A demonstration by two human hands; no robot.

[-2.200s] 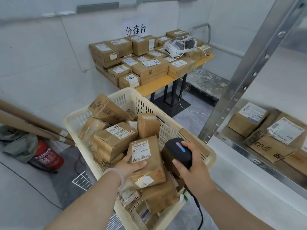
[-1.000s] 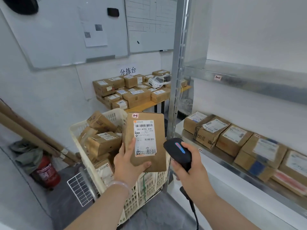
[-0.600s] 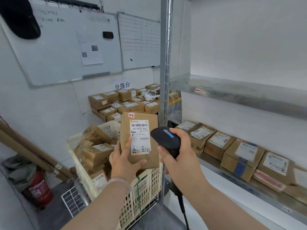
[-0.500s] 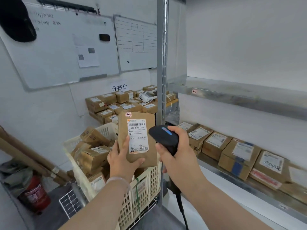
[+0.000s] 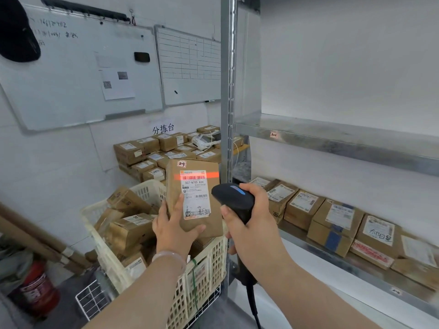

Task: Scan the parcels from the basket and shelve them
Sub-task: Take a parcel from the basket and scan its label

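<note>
My left hand (image 5: 173, 230) holds a brown parcel (image 5: 216, 211) upright above the cream plastic basket (image 5: 204, 276), label facing me. A red scan line lies across the barcode at the top of its white label (image 5: 195, 194). My right hand (image 5: 254, 226) grips a black handheld scanner (image 5: 234, 199), aimed at the parcel from its right. Several more brown parcels (image 5: 128, 230) fill the basket. The metal shelf (image 5: 337, 267) to the right carries a row of shelved parcels (image 5: 332, 223).
A steel upright post (image 5: 228, 91) stands just behind the parcel. The upper shelf board (image 5: 332, 141) is bare. A sorting table stacked with boxes (image 5: 166, 150) sits at the back wall. A red fire extinguisher (image 5: 39, 293) and cardboard tubes (image 5: 33, 236) lie left.
My left hand lifted the parcel out of the basket and turned it upright. The scanner came up beside it, and a red scan line now shows on the label.
</note>
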